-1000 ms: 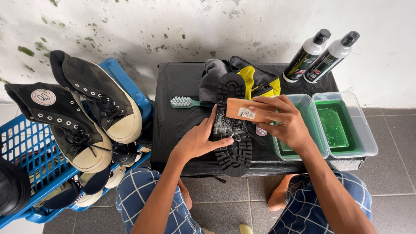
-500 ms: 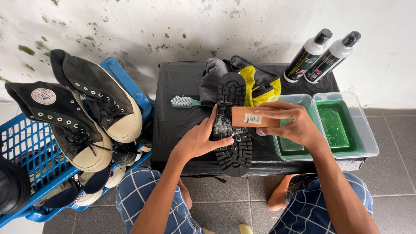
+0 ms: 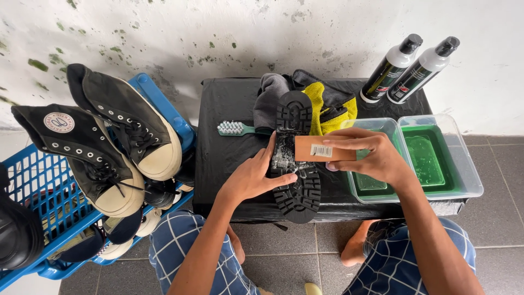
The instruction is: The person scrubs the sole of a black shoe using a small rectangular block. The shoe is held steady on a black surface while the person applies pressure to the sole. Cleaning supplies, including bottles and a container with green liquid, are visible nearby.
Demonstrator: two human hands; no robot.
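**Boot sole-up on the bench, brush across the tread**

Your left hand (image 3: 255,177) steadies a black boot (image 3: 295,158) that lies sole-up on the black-covered bench (image 3: 229,136), near its middle. The fingers of that grip are spread and pressed against the left edge of the sole, thumb toward the toe end; they brace the boot rather than wrap it. Your right hand (image 3: 371,155) has its grip closed on a wooden brush (image 3: 323,148), fingers over the top of the block, thumb beneath, and the block sits crosswise over the middle of the tread, where wet foam shows.

The boot's long axis runs away from you: heel toward the wall, toe hanging just past the bench's near edge. The brush's long axis lies left to right, square to the sole.

Judging by the deep lugs, the sole is stiff and fairly heavy rubber, and the foam will likely make it slippery, so hold it by the dry side edge, as you do now. The upper beneath is hidden; it probably gives a little, so the boot may rock under pressure.

A green toothbrush (image 3: 236,129) lies just left of the heel, grey and yellow cloths (image 3: 327,104) behind it. Two clear tubs (image 3: 469,180) holding green liquid stand at your right, two bottles (image 3: 409,68) at the wall, and a blue basket (image 3: 33,186) of high-top sneakers (image 3: 109,147) stands at your left.
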